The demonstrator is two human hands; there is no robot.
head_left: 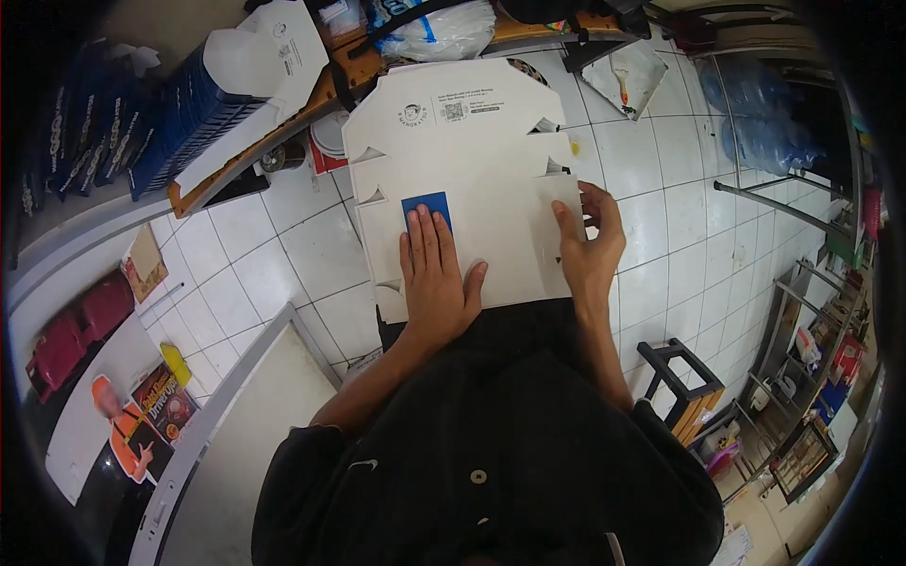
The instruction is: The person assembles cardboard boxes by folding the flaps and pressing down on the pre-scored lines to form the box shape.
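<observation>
A flat white cardboard box blank [481,189] lies before me, with cut slots along both sides and dark print near its far end. My left hand [437,274] rests flat on its near left part, fingers stretched forward and thumb out to the side. The fingertips cover part of a blue rectangle [435,202] on the cardboard; whether it is printed or a separate piece, I cannot tell. At the right edge, my right hand [593,245] grips the blank's side flap, thumb on top and fingers curled around the edge. Some fingertips are hidden there.
Stacked folded blue-and-white boxes [198,123] stand on a wooden-edged table [193,193] at the far left. A white dustpan-like tray [651,80] holds a brush. A black-framed stool [681,377] is at my right, and large blue water bottles [764,118] stand farther back.
</observation>
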